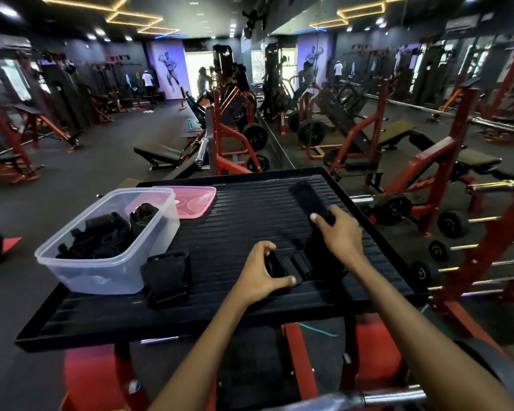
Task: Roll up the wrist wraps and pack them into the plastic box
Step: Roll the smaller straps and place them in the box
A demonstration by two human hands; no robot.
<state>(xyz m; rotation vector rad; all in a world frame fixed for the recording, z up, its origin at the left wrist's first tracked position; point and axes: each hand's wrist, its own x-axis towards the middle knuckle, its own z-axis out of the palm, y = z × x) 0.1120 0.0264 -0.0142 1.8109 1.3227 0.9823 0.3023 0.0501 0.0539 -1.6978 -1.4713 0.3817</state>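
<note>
Gripping the near end of a black wrap [304,203], the left hand [264,271] curled its fingers and thumb around a partly rolled bundle, while the right hand [339,229] pinched the same strap farther along, thumb on top, fingers closed over it. From there the wrap ran away across the ribbed black surface [250,209], lying flat toward its far right corner. Just left of the left hand sat another wrap [166,274], loosely rolled, touching the near corner of the clear box [72,262]. That box stood on the surface's left side with several black rolled wraps [107,235] already inside. Behind it, beside its far edge, lay the pink lid [196,200], flat on the surface.
</note>
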